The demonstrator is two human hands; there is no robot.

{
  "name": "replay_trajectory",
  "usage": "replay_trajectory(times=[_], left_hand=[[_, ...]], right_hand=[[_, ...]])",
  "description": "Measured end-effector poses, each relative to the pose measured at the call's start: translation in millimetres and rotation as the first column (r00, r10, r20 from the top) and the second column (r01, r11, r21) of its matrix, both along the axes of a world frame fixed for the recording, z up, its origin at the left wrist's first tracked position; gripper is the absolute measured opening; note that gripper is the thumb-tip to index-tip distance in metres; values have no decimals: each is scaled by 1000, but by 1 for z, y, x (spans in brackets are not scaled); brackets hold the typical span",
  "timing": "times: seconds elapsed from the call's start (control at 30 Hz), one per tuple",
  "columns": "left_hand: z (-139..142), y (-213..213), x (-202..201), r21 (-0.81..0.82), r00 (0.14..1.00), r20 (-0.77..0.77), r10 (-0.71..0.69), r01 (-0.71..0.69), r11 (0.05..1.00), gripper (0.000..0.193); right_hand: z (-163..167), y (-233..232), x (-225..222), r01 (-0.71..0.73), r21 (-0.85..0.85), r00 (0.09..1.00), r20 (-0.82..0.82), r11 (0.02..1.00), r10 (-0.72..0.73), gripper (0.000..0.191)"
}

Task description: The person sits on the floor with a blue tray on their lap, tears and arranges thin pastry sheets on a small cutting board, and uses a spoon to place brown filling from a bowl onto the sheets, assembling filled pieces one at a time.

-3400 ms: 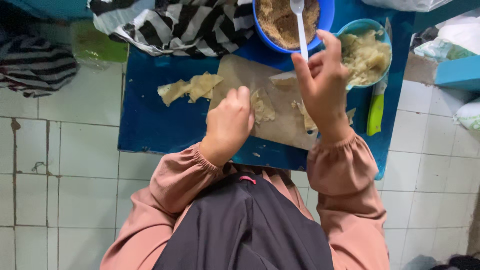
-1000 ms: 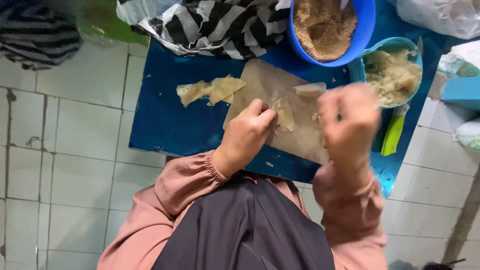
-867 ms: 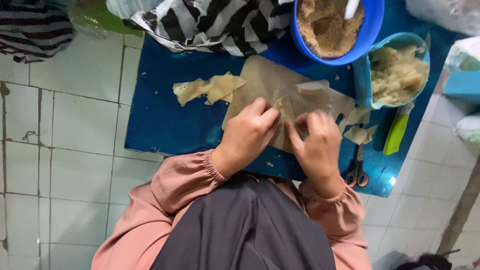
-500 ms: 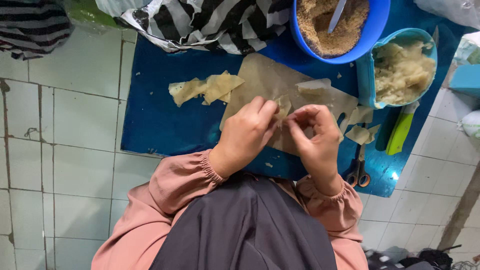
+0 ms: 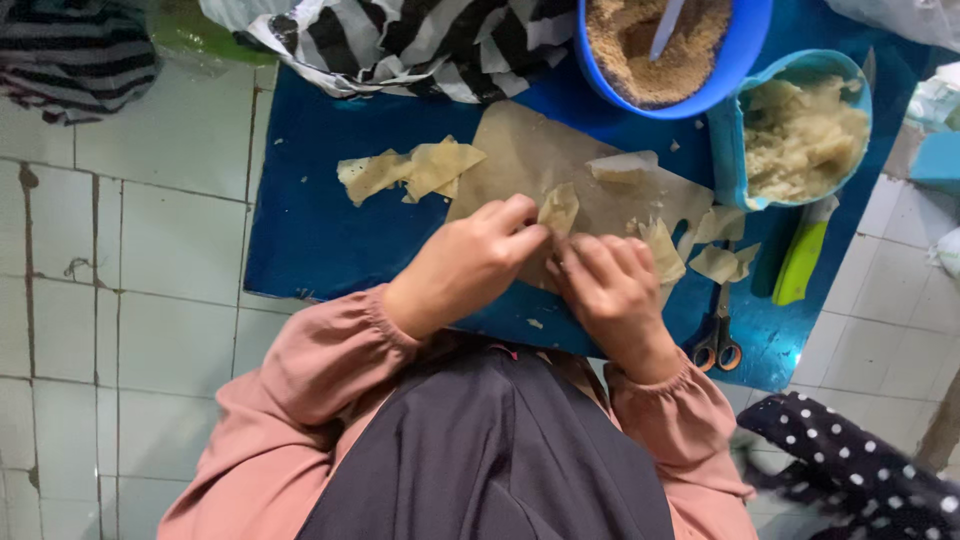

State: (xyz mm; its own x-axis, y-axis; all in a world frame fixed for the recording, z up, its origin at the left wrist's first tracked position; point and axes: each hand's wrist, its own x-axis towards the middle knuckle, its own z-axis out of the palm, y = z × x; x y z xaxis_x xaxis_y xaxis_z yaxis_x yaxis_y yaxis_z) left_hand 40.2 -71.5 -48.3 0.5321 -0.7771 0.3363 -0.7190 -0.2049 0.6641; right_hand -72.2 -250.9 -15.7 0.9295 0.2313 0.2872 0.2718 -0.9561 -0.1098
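- A small pale dough wrapper (image 5: 558,208) is pinched between the fingertips of both hands, held just above the brown paper sheet (image 5: 530,150).
- The left hand (image 5: 468,265) is curled nearly closed, thumb and forefinger gripping the wrapper's left edge.
- The right hand (image 5: 612,290) is also curled, fingers bent in on the wrapper's lower right edge; how much of it is gripped cannot be told.
- The paper sheet is laid on a blue mat (image 5: 310,230) directly under and beyond the hands; the mat is spread on a white tiled floor (image 5: 150,250).
- More wrapper pieces (image 5: 410,168) are piled beyond and to the left of the left hand, on the mat at the sheet's edge.
- Loose wrapper scraps (image 5: 725,262) are seen just right of the right hand.
- Scissors (image 5: 720,340) with coloured handles are laid on the mat close to the right wrist.
- A green-handled tool (image 5: 800,262) is placed further right of the scraps.
- A light blue bowl (image 5: 728,150) of pale wrappers is set beyond the right hand.
- A deep blue bowl (image 5: 745,40) of brown crumbly filling, with a white utensil (image 5: 666,22) stuck in it, is set beyond both hands.
- Striped cloth (image 5: 420,40) is bunched at the mat's far edge, beyond the left hand.
- Pink sleeves (image 5: 320,370) are worn on both arms.
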Motion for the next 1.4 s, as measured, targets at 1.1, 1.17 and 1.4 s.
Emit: replay_trajectory(times=[1.1, 1.17, 1.4], left_hand=[[-24, -37, 29, 246, 989, -144, 11, 25, 969, 14], [-24, -45, 38, 370, 987, -162, -6, 66, 927, 13], [-10, -29, 28, 2, 985, -171, -5, 5, 1000, 15]], right_hand=[[-11, -5, 20, 375, 524, 925, -267, 764, -271, 11], [-10, -6, 22, 385, 558, 920, -292, 735, -260, 11], [-8, -6, 19, 206, 435, 976, -162, 877, -148, 17]])
